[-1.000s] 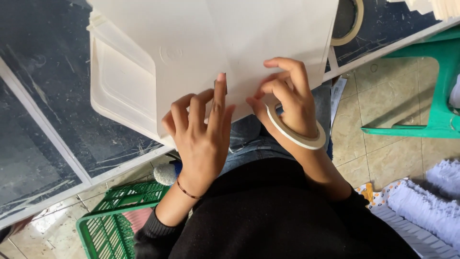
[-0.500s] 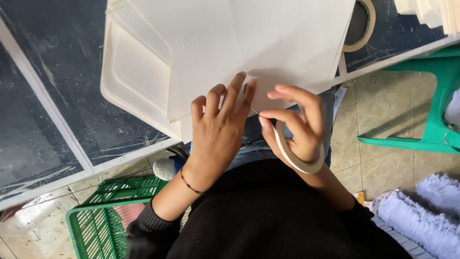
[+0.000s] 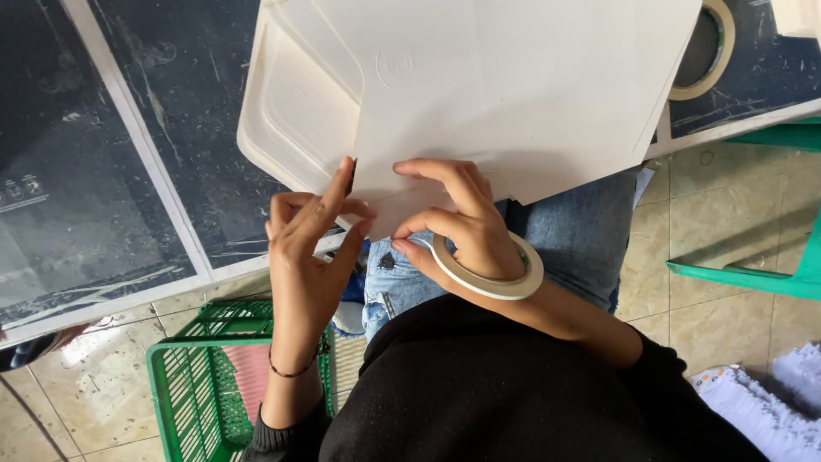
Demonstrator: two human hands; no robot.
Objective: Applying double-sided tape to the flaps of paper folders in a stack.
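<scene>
A large white paper sheet (image 3: 530, 85) lies over a white plastic lid (image 3: 299, 120) on the dark table, its near corner hanging toward my lap. My left hand (image 3: 308, 248) pinches the folded near edge of the sheet between thumb and fingers. My right hand (image 3: 462, 227) grips the same fold just to the right, fingertips pressing the paper. A roll of pale tape (image 3: 492, 278) hangs around my right wrist like a bracelet.
The dark table (image 3: 111, 171) has a white frame strip along its edge. A second tape roll (image 3: 705, 51) lies at the back right. A green plastic basket (image 3: 192, 385) stands on the tiled floor at lower left, and a green chair (image 3: 770, 274) stands at right.
My left hand went from lying flat on the sheet to pinching its near edge. Both hands have drawn together on the fold, and the view has shifted so the sheet sits further right.
</scene>
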